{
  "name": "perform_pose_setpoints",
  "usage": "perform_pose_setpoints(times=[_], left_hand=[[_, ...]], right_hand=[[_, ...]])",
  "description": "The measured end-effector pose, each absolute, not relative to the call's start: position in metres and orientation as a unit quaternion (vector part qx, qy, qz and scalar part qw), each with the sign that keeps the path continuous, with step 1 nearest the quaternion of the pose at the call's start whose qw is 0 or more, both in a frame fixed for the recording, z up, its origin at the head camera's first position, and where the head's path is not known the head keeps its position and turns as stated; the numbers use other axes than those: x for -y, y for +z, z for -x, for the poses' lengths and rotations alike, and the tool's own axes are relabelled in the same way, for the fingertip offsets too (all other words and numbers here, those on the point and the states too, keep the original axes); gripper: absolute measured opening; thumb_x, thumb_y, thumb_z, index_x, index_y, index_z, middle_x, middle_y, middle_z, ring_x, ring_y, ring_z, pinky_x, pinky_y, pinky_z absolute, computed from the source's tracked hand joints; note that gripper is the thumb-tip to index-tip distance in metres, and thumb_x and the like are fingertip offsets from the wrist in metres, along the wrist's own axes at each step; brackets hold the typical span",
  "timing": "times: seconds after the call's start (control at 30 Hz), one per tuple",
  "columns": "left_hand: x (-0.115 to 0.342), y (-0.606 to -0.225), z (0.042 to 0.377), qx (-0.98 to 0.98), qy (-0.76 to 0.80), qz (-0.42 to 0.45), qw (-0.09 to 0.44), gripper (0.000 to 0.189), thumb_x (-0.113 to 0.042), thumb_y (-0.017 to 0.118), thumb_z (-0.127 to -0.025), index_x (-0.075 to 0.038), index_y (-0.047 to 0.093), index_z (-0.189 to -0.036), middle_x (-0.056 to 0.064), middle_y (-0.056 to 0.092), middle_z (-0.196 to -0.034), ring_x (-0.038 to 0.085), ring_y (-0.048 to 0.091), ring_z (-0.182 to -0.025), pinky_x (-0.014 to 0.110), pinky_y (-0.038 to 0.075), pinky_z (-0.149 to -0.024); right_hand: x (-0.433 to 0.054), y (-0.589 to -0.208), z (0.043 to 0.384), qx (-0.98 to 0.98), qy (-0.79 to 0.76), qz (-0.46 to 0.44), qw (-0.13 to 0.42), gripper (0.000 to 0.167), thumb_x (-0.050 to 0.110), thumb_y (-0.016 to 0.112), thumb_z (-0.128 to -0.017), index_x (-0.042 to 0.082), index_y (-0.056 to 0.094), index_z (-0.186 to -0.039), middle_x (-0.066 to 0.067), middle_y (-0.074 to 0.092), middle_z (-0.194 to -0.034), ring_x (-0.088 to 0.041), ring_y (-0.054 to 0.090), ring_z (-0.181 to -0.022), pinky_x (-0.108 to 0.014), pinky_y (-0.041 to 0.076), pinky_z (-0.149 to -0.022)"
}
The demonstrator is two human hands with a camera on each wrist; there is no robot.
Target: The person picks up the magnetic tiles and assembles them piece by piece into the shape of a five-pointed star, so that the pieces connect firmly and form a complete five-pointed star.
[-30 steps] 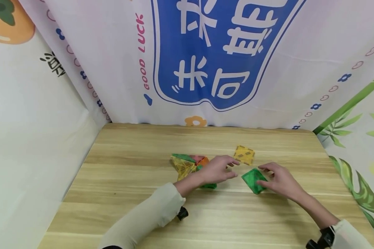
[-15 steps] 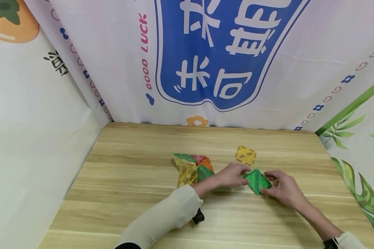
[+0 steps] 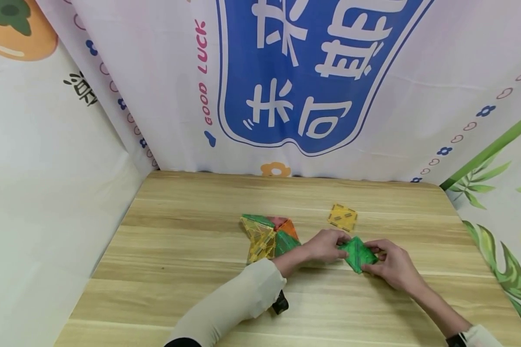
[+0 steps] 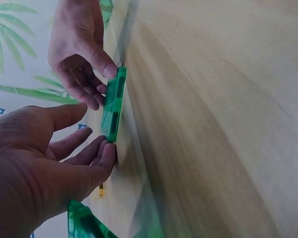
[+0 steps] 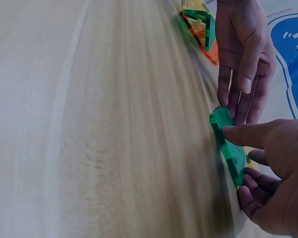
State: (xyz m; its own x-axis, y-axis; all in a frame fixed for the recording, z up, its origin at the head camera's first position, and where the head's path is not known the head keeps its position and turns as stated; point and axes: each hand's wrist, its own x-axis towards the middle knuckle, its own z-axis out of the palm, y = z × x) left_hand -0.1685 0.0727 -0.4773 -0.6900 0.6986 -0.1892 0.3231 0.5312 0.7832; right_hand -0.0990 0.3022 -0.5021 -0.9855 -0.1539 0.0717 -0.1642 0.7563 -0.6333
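Observation:
A green diamond-shaped magnetic tile [image 3: 358,254] lies between my hands on the table's right half, with a line across its middle. I cannot tell whether it is a single piece. My right hand [image 3: 392,262] pinches its right side, the thumb on the near edge and fingers at the far one. From the left, my left hand [image 3: 324,245] touches its corner with extended fingertips. In the left wrist view that hand's thumb stands clear of the green tile [image 4: 114,106]. The right wrist view shows the right thumb on the green tile's edge [image 5: 228,148].
A yellow square tile [image 3: 342,218] lies flat just beyond the hands. Left of them stands a joined cluster of magnetic tiles [image 3: 260,236] in green, yellow, red and orange, its right part near my left forearm. Printed cloth [image 3: 178,120] hangs behind the wooden table [image 3: 191,299].
My left hand has come right, away from the cluster, to the green tile's left corner. The right hand has taken hold of the tile's right side. Little moved in the last half second.

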Motion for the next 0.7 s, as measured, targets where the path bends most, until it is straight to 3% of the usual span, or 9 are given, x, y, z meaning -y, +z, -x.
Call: perform_pose_setpoints(times=[0.23,0.43,0.7], left_hand=[[-0.073,-0.481,0.165,-0.840,0.398,-0.282,0.237,0.039,-0.005,0.076,-0.097,-0.006,0.070,-0.135,0.004,0.073,-0.128,0.010,0.067,-0.115,0.015,0.051,-0.094],[-0.072,-0.482,0.165,-0.848,0.386,-0.294,0.215,0.032,0.004,0.074,-0.094,-0.009,0.076,-0.123,0.001,0.075,-0.122,0.009,0.068,-0.108,0.014,0.052,-0.085],[-0.061,-0.479,0.165,-0.835,0.416,-0.279,0.229,0.032,0.010,0.072,-0.093,-0.012,0.080,-0.114,-0.003,0.076,-0.119,0.007,0.068,-0.109,0.014,0.053,-0.087]], right_hand=[[-0.301,-0.508,0.095,0.932,0.348,-0.100,0.028,0.054,0.013,0.098,-0.074,0.003,0.074,-0.121,-0.012,0.070,-0.116,-0.026,0.068,-0.102,-0.023,0.058,-0.080],[-0.300,-0.512,0.093,0.912,0.381,-0.138,0.058,0.051,0.004,0.097,-0.073,0.004,0.076,-0.119,-0.010,0.066,-0.118,-0.014,0.066,-0.100,-0.020,0.058,-0.083],[-0.307,-0.512,0.098,0.854,0.501,-0.138,-0.026,0.035,-0.006,0.085,-0.084,0.000,0.074,-0.117,-0.020,0.069,-0.121,-0.006,0.070,-0.100,-0.021,0.060,-0.084]])
